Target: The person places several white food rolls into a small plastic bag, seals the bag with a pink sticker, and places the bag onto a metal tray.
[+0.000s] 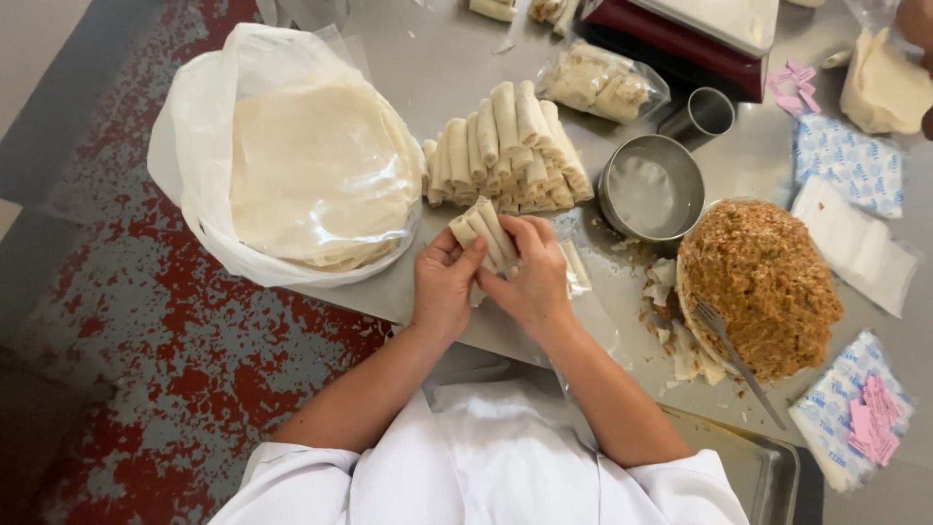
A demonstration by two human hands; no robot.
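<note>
Fingers (466, 258) of both hands close around two pale spring rolls (483, 229).

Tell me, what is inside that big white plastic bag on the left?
The white bag holds a stack of thin, round, pale wrappers under clear film. Only the top sheet shows; how many lie beneath is hidden.
</note>
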